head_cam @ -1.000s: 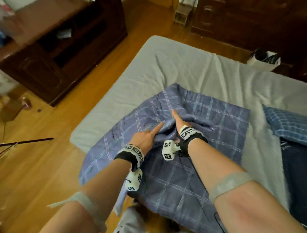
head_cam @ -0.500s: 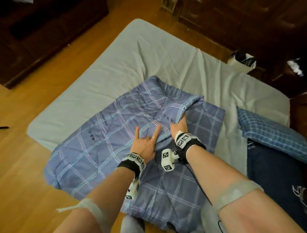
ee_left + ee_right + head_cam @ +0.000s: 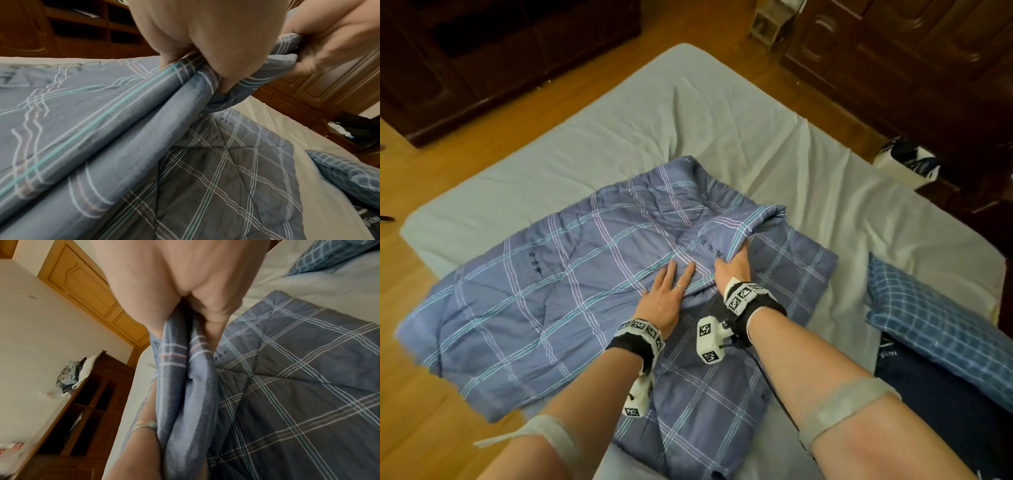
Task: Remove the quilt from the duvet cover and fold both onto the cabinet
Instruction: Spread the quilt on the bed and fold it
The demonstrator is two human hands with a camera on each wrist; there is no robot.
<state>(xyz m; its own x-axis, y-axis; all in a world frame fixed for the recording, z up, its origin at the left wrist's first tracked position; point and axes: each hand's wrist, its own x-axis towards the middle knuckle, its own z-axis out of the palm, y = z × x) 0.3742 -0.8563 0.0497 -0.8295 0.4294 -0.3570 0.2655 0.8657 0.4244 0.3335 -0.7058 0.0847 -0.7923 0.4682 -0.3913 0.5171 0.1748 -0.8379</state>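
A blue plaid quilt (image 3: 534,308) lies folded on the pale sheet of the bed (image 3: 688,120). My left hand (image 3: 667,298) lies on a raised fold near the quilt's middle, fingers stretched over the top. In the left wrist view its thumb side is tucked under that fold (image 3: 195,78), pinching it. Just to the right, my right hand (image 3: 734,265) grips the same folded edge and lifts it off the lower layer (image 3: 298,386). A blue checked fabric (image 3: 928,325) lies at the bed's right side; whether it is the duvet cover I cannot tell.
A dark wooden cabinet (image 3: 482,51) stands across the wooden floor (image 3: 414,411) at upper left, its top cluttered in the right wrist view (image 3: 68,379). A dark wardrobe (image 3: 893,51) lines the upper right. A white box (image 3: 907,164) sits beside the bed. Dark navy cloth (image 3: 935,404) lies at right.
The quilt's upper layer has spread leftward and lies flatter. My right hand went from a pointing finger to gripping the fold. My left hand's fingers stretched out over the fold.
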